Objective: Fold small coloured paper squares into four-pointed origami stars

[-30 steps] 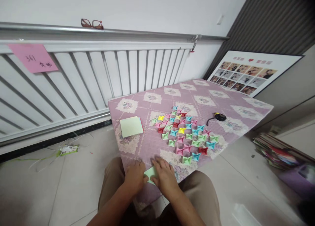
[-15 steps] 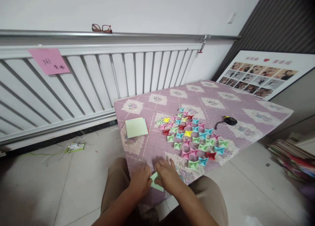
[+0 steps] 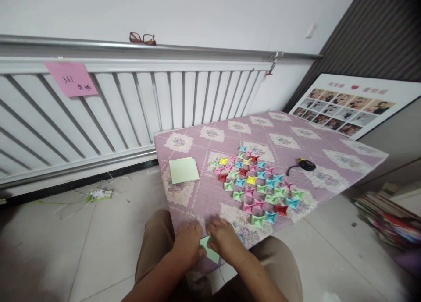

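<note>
A light green sheet of paper (image 3: 210, 251) lies at the table's near edge, between my two hands. My left hand (image 3: 188, 242) grips its left side, fingers curled. On the paper's right side my right hand (image 3: 225, 239) is closed as well, its thumb over the sheet and its fingertips partly hidden. Folded paper pieces (image 3: 251, 179) in green, pink, blue, red and yellow stand in rows just beyond my right hand. Farther off to the left is a stack of square paper (image 3: 184, 170), pale green on top.
A patterned purple cloth covers the table (image 3: 200, 205). A black object with a strap (image 3: 305, 165) lies at its right. Behind stand a radiator (image 3: 187, 96) and a pipe holding glasses (image 3: 142, 38). A photo board (image 3: 342, 102) leans at the far right; a power strip (image 3: 99, 195) lies on the floor.
My right hand's fingers have drawn in closer over the green paper, and my left hand has shifted slightly. The paper stays at the near edge. The camera view has turned a little.
</note>
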Tool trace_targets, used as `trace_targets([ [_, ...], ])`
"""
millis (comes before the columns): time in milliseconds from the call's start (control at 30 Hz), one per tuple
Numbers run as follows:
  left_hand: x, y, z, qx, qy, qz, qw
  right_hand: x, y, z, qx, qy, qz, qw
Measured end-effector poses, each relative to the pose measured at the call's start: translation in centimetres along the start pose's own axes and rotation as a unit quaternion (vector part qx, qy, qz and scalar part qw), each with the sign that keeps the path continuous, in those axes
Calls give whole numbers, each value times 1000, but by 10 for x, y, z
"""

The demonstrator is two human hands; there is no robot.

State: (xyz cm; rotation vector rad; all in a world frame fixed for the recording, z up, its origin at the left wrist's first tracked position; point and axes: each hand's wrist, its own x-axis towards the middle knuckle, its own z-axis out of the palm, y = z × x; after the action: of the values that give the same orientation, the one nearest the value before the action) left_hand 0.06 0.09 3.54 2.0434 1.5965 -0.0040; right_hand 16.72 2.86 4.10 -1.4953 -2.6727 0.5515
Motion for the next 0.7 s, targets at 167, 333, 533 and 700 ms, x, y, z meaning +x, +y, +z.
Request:
trace_targets([
  [167, 3, 2, -1, -15, -6, 4, 1000, -5, 0, 6, -2, 7, 8, 1000],
  [333, -2, 7, 3, -27, 1, 13, 1000, -7, -1, 8, -1, 20, 5, 1000],
  [533, -5, 5, 2, -65, -6, 52, 997, -12, -6, -7, 12, 3, -1, 1000],
  [700, -8, 3, -24, -142, 60, 121, 981, -16, -13, -34, 84, -15, -11, 996],
])
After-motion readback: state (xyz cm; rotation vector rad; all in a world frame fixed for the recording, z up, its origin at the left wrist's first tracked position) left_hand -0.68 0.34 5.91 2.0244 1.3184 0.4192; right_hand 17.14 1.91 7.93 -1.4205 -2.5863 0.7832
